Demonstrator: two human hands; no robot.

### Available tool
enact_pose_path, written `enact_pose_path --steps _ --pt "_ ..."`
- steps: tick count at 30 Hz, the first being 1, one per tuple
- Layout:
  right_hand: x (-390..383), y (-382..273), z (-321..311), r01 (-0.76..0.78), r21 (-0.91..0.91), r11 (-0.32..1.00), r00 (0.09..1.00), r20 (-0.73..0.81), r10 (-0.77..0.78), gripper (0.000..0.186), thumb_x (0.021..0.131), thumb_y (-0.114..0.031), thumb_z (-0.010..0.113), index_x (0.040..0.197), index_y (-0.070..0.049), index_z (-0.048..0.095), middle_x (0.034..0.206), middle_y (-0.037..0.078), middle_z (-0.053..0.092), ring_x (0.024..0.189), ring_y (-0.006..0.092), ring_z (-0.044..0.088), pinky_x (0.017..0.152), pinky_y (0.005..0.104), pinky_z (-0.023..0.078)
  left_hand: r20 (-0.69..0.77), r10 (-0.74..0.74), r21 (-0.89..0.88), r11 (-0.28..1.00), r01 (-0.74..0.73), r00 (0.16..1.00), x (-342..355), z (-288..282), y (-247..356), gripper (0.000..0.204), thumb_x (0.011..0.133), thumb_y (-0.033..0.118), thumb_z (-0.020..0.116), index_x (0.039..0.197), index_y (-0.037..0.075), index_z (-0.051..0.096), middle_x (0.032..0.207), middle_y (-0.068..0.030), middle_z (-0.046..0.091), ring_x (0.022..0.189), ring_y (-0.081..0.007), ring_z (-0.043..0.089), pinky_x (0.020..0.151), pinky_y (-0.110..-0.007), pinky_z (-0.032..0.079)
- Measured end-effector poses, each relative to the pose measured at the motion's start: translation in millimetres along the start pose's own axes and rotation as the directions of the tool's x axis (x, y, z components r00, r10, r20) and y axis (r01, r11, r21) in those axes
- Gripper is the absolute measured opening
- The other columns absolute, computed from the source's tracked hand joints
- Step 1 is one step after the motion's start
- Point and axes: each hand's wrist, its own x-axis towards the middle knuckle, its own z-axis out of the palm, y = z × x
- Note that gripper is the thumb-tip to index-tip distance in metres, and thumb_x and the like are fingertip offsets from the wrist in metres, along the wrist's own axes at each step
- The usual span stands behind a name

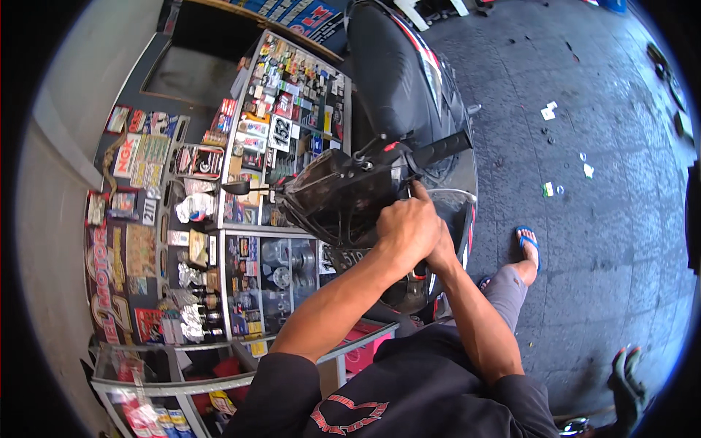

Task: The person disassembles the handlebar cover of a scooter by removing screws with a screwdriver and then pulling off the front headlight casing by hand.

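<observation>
A black motor scooter (391, 84) with red and white trim stands ahead of me, its handlebar end toward me. My left hand (405, 226) is curled at the front of the handlebar housing (376, 182), just below the black handlebar grip (442, 150). What its fingers hold, if anything, is hidden. My right hand (441, 250) is pressed close against the left one and mostly covered by it, so its fingers cannot be made out. One finger points up toward the housing, but I cannot tell from which hand. A pale curved lever or strip (453, 194) lies just right of my hands.
Glass display cases (223, 285) full of small boxed parts stand along the left. A black lever or mirror (235, 187) sticks out from the scooter toward them. On the dark tiled floor (606, 241) at right lie scraps of paper (548, 112). My foot wears a blue sandal (527, 239).
</observation>
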Motion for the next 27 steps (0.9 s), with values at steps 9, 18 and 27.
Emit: enact_pose_path --steps 9,18,27 --pt "-3.7 -10.0 4.1 0.155 -0.200 0.968 0.977 -0.115 -0.180 0.026 0.082 -0.021 0.066 0.093 0.003 0.067 0.086 0.017 0.072 0.080 0.0200 0.066 0.072 0.0384 0.050 -0.062 0.016 -0.018 1.000 -0.017 0.998 0.7 12.9 -0.9 0.064 0.081 0.022 0.060 0.124 -0.023 0.047 0.078 -0.0225 0.070 0.073 -0.0333 0.072 0.063 -0.042 0.058" --pt "4.9 7.0 -3.8 0.189 -0.168 0.968 0.971 -0.115 -0.209 0.027 0.082 -0.022 0.066 0.092 0.003 0.067 0.087 0.021 0.071 0.084 0.0301 0.069 0.074 0.0411 0.050 -0.044 0.040 -0.010 0.999 -0.041 0.998 3.7 15.7 1.7 0.061 0.081 0.022 0.060 0.122 -0.023 0.049 0.078 -0.0210 0.071 0.072 -0.0315 0.072 0.060 -0.041 0.057" --pt "-4.1 -14.4 4.2 0.139 -0.363 0.921 0.973 -0.122 -0.195 0.027 0.080 -0.022 0.069 0.089 0.003 0.068 0.093 0.024 0.070 0.088 0.0357 0.068 0.075 0.0427 0.050 -0.052 0.021 0.004 1.000 -0.021 0.998 0.5 12.2 -0.3 0.062 0.080 0.022 0.061 0.121 -0.023 0.049 0.079 -0.0201 0.071 0.071 -0.0296 0.072 0.059 -0.039 0.057"
